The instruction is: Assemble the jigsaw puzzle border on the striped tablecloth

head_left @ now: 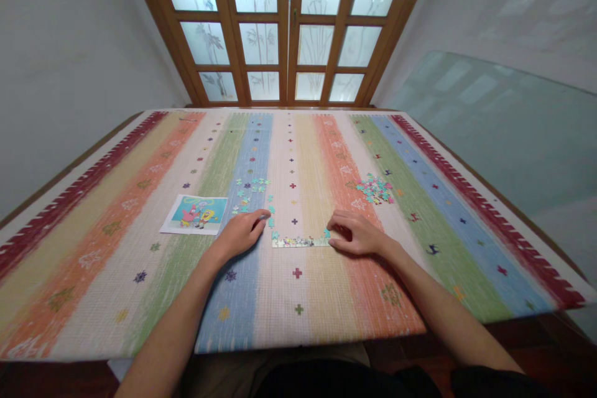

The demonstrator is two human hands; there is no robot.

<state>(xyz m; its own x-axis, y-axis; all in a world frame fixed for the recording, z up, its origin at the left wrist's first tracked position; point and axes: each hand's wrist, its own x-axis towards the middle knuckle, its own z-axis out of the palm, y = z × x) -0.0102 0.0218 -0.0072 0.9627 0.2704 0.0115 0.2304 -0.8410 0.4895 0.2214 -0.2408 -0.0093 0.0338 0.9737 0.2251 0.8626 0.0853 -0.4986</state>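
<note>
My left hand (242, 233) is closed, thumb and index finger together at a small bluish puzzle piece (265, 217). Right beside those fingertips stands a short column of teal puzzle pieces (271, 217). A joined strip of puzzle pieces (298, 242) with a pale lower edge runs sideways between my hands. At its right end, the curled thumb and fingers of my right hand (354, 233) close around a teal corner puzzle piece (327, 234). My right fingers partly cover that end.
Loose puzzle pieces (252, 186) lie beyond my left hand, and a denser heap of pieces (375, 189) sits at the right. A printed cartoon picture (198, 215) lies left of my left hand. A striped cloth (298, 292) covers the table.
</note>
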